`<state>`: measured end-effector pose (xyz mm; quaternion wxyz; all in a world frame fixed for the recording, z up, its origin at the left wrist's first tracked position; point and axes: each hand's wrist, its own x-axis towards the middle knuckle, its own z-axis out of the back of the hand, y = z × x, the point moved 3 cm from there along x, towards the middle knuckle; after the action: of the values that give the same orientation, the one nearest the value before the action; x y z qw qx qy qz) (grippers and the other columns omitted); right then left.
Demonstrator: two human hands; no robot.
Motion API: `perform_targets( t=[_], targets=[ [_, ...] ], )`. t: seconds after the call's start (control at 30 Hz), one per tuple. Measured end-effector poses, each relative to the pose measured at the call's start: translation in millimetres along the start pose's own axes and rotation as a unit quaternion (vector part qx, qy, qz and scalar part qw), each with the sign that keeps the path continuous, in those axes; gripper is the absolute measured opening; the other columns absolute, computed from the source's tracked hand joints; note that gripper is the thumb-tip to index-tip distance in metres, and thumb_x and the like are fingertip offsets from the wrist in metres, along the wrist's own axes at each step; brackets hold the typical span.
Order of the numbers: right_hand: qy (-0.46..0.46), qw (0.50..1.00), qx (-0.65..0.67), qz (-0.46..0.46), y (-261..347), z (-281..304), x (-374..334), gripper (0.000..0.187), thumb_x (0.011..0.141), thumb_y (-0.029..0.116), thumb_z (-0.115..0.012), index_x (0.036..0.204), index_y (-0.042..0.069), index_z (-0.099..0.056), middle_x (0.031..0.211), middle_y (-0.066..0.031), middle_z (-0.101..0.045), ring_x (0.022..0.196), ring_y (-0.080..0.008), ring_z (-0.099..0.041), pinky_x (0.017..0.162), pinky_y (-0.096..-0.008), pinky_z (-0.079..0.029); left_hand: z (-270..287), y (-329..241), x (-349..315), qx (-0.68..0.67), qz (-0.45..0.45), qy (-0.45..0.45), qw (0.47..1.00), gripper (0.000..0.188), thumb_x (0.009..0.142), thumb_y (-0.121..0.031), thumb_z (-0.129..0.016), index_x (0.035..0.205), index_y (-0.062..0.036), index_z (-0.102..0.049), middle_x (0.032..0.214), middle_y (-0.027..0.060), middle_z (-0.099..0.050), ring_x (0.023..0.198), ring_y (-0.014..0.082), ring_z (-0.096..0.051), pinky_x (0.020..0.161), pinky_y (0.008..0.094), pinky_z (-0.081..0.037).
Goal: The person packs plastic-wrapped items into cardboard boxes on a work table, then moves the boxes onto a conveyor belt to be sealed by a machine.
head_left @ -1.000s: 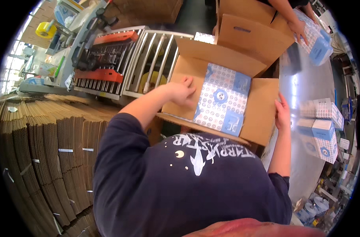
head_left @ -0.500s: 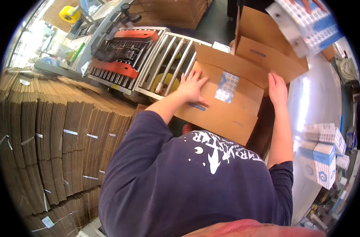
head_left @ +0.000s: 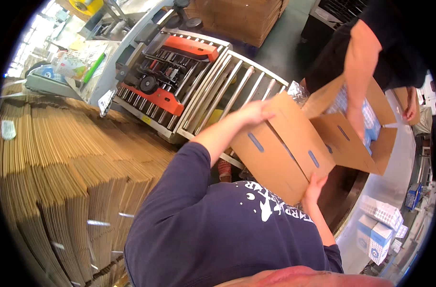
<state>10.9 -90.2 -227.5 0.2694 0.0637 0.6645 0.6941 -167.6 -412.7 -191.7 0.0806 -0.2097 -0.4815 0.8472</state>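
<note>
Brown cardboard flaps (head_left: 268,155) meet along a dark seam (head_left: 288,149) on top of the carton (head_left: 301,138), which sits tilted just in front of the person's shirt (head_left: 227,229), over the right end of the roller conveyor (head_left: 233,88). The right hand (head_left: 314,190) grasps its near right edge; should that hold slip, the corner could drop. No tape shows on the seam, so the flaps could spring up once pressure comes off. What bears the carton underneath is hidden; if it overhangs the conveyor's end, it could tip. The left hand (head_left: 253,114) is at the opposite edge, blurred; whether it grips or merely presses, I cannot tell. An uneven hold could twist the carton.

Beyond, by the left edge of the metal worktop (head_left: 403,172), an open box (head_left: 344,146) stands near enough for its flap to snag the carton. A co-worker's forearm (head_left: 360,69) reaches into it among blue-and-white packages (head_left: 371,122), so a sideways swing could bump that arm.
</note>
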Motion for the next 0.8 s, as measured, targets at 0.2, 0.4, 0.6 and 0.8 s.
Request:
perform_targets(
  t=[0.2,0.4,0.6,0.8],
  targets=[
    [0.091,0.983,0.142,-0.073,48.3,-231.2,9.2,0.072,0.091,0.009,-0.050,0.144,0.013,-0.001,0.143,-0.0114,-0.025,0.126,-0.0248,-0.032,0.104,-0.0365,-0.028,173.8,48.3,14.2,0.455,-0.090,-0.337,0.819,0.049,0.083,-0.037,-0.054,0.129,-0.0224,-0.046,0.131,0.0080,-0.046,0.126,0.0335,-0.034,0.101,0.0567,-0.026],
    [0.189,0.977,0.080,-0.055,64.3,-395.7,19.7,0.078,0.091,0.009,-0.050,0.144,0.018,0.007,0.143,-0.0121,-0.027,0.125,-0.0252,-0.035,0.101,-0.0371,-0.032,216.2,77.1,-34.2,0.431,-0.004,-0.209,0.878,0.076,0.083,-0.055,-0.047,0.137,-0.0036,-0.032,0.146,0.0202,-0.020,0.137,0.0347,-0.013,0.108,0.0542,-0.011],
    [0.259,0.957,0.119,-0.059,82.9,-472.8,24.7,0.084,0.089,0.011,-0.054,0.144,0.016,0.009,0.142,-0.0155,-0.027,0.124,-0.0255,-0.036,0.102,-0.0374,-0.031,276.1,105.2,-24.6,0.425,0.014,-0.234,0.874,0.080,0.081,-0.061,-0.045,0.138,-0.0066,-0.031,0.146,0.0197,-0.020,0.138,0.0328,-0.012,0.110,0.0490,-0.011],
    [0.312,0.944,0.091,-0.047,96.0,-542.1,36.4,0.080,0.090,0.012,-0.053,0.145,0.019,0.006,0.140,-0.0148,-0.031,0.119,-0.0257,-0.041,0.097,-0.0388,-0.036,323.4,132.4,-29.1,0.292,0.122,-0.250,0.915,0.075,0.086,-0.056,-0.040,0.141,-0.0081,-0.025,0.148,0.0202,-0.013,0.138,0.0335,-0.010,0.110,0.0479,-0.012]
  ],
)
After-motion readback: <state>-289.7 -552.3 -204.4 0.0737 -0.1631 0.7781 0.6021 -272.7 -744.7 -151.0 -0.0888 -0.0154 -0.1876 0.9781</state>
